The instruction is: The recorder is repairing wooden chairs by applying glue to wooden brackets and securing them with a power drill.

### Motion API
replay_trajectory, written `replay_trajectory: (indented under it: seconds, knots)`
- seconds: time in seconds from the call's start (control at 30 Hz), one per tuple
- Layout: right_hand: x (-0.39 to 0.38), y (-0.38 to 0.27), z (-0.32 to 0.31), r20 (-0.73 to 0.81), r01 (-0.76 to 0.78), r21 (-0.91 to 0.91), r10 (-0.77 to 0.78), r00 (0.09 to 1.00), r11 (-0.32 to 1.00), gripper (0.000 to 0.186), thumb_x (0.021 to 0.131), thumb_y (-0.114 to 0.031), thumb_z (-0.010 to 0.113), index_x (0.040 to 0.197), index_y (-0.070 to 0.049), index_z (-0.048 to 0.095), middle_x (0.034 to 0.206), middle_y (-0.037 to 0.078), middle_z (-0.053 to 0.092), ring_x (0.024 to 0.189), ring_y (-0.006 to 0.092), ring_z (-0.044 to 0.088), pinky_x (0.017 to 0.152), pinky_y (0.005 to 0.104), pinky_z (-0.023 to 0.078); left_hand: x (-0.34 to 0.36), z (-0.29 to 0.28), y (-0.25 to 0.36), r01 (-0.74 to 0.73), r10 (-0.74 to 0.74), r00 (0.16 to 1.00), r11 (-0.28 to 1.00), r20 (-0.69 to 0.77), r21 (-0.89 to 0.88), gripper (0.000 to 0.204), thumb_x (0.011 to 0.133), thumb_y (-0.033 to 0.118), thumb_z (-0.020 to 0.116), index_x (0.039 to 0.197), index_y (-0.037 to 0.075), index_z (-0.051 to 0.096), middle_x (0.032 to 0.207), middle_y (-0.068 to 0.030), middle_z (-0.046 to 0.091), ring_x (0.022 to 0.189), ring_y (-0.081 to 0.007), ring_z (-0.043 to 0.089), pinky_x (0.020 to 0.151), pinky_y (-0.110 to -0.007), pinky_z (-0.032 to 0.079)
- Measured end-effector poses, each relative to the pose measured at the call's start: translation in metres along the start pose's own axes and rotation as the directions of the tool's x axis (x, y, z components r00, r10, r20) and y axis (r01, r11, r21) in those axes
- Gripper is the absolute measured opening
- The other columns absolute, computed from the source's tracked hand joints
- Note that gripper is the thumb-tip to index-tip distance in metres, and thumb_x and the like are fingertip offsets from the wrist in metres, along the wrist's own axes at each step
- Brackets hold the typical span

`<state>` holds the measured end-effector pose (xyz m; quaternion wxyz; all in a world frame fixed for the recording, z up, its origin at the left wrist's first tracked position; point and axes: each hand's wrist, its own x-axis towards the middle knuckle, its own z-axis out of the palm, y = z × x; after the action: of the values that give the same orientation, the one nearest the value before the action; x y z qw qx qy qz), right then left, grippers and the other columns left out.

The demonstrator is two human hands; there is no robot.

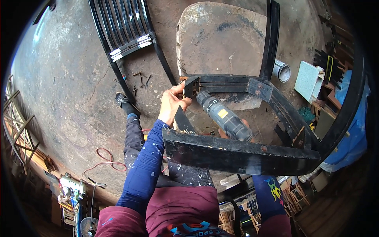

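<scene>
A black wooden chair frame [241,156] with several rails and long curved legs lies tilted across my front. My left hand [171,104] is closed around the near-left end of its back rail, beside a dark corner block [192,87] with holes in it. In my right hand [245,123] is a dark cordless drill [226,117], its chuck pointing up and left at that block. The chuck's tip is close to the block; whether it touches cannot be made out. The frame's front rail hides most of my right hand and the drill's handle.
A black slatted chair back [122,27] lies at the far left, with loose screws [142,82] near it. Beyond the frame is a worn flat panel [221,43]. A metal can [282,72] and a pale box [307,82] stand right. A red cord [106,161] curls at left.
</scene>
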<state>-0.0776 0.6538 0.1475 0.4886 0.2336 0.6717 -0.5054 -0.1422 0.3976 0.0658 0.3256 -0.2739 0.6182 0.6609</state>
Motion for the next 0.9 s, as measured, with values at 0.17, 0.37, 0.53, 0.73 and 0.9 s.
replay_trajectory:
  seconds: [0.17,0.37,0.53,0.73,0.9]
  knots:
    - [-0.02,-0.066,0.016,-0.167,0.104,-0.048,-0.11,0.98,0.993,0.023,0.08,-0.014,0.075,0.092,0.001,0.061,0.076,0.002,0.063,0.069,0.0103,0.059,0.068,0.0289,0.05,-0.004,-0.005,0.004,0.139,-0.124,0.988,0.974,0.088,-0.178,0.061,0.068,-0.01,0.064,0.128,0.0,0.063,0.098,0.0013,0.063,0.083,-0.0092,0.056,0.076,-0.022,0.045]
    - [-0.027,-0.062,0.027,-0.325,-0.193,-0.043,0.169,0.93,0.98,0.046,0.083,-0.02,0.077,0.114,0.004,0.053,0.089,0.009,0.064,0.077,0.0147,0.065,0.072,0.031,0.054,-0.002,-0.012,-0.007,0.141,-0.092,0.984,0.924,0.151,-0.354,0.067,0.068,-0.014,0.063,0.132,0.001,0.06,0.109,-0.0012,0.067,0.092,-0.0101,0.061,0.085,-0.024,0.047]
    - [-0.019,0.007,0.018,-0.15,-0.193,-0.051,0.184,0.971,0.98,0.05,0.08,-0.02,0.078,0.116,0.003,0.052,0.088,0.01,0.065,0.078,0.0173,0.065,0.07,0.034,0.052,-0.006,-0.008,0.002,0.106,-0.073,0.987,0.966,0.145,-0.235,0.068,0.068,-0.013,0.062,0.133,0.005,0.061,0.109,0.0009,0.067,0.093,-0.0104,0.06,0.083,-0.024,0.048]
    - [-0.01,0.016,0.021,-0.075,-0.126,-0.15,0.115,0.991,0.981,0.054,0.08,-0.022,0.077,0.121,0.003,0.052,0.089,0.012,0.065,0.078,0.0223,0.066,0.07,0.0375,0.051,-0.011,-0.008,0.0,0.155,-0.121,0.983,0.951,0.138,-0.266,0.068,0.069,-0.016,0.062,0.134,0.004,0.06,0.112,-0.003,0.069,0.096,-0.0109,0.063,0.087,-0.026,0.049]
    - [-0.029,0.022,0.014,-0.133,-0.067,-0.231,0.036,0.99,0.971,0.056,0.08,-0.022,0.076,0.123,0.003,0.051,0.09,0.013,0.065,0.08,0.0241,0.066,0.071,0.0387,0.051,-0.003,-0.013,-0.01,0.173,-0.134,0.981,0.932,0.142,-0.319,0.068,0.068,-0.017,0.062,0.132,0.004,0.061,0.114,-0.0031,0.069,0.097,-0.012,0.063,0.088,-0.027,0.05]
